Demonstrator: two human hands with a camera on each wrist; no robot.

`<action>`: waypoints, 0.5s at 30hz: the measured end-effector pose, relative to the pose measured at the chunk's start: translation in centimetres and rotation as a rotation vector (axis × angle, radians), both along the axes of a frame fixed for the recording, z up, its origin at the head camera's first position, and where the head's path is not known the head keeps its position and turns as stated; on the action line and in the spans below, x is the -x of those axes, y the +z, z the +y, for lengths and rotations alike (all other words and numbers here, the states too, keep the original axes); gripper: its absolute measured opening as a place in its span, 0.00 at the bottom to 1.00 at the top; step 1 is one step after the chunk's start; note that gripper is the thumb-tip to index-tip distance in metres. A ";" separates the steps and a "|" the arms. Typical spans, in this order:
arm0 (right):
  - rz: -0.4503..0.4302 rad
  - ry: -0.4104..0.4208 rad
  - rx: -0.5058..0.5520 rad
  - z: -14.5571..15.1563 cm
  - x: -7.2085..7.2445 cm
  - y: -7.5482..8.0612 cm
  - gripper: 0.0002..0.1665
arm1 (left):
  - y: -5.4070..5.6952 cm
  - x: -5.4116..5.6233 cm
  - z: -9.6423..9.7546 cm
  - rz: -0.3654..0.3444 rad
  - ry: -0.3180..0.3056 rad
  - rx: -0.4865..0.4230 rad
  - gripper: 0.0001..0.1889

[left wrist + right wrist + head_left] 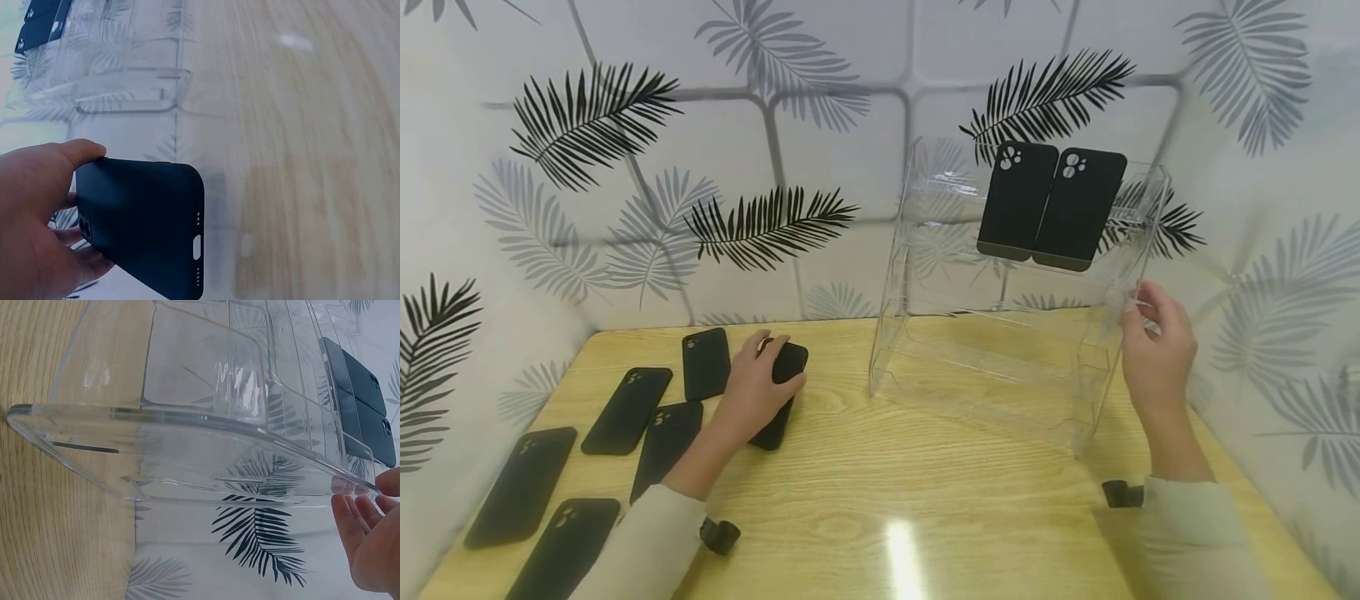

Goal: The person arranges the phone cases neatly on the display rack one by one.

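My left hand [751, 385] grips a black phone case [775, 427] by its camera end, thumb on one long edge and fingers on the other. In the left wrist view this case [147, 225] is tilted, its end with the port cutout towards the camera. My right hand [1161, 354] pinches the right side panel of a clear tiered display stand [977, 360] between thumb and fingers. On the stand's top tier two black phone cases, a left one [1018, 200] and a right one [1081, 210], lean side by side, camera cutouts up.
Several more black phone cases lie on the wooden table [850, 500] at the left, among them one by the back [706, 364] and one near the left edge [522, 487]. Behind the table hangs a leaf-patterned backdrop [827, 158].
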State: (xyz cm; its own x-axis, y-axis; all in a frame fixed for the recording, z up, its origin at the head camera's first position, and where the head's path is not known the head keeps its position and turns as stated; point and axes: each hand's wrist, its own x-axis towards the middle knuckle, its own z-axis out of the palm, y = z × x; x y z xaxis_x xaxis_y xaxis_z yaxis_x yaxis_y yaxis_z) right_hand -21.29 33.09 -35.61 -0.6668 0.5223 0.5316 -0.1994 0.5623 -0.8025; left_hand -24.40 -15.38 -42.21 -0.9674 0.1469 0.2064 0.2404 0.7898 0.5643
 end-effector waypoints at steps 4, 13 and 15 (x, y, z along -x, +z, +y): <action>-0.002 0.001 0.004 0.0 -0.1 0.1 0.22 | 0.4 -0.2 0.9 0.067 -0.034 -0.020 0.34; -0.010 0.005 0.002 -0.1 -0.1 0.1 0.22 | 1.5 -0.5 2.9 0.164 -0.103 -0.044 0.30; -0.006 0.008 0.009 -0.1 0.0 0.0 0.22 | 1.8 -0.5 3.3 0.168 -0.110 -0.042 0.30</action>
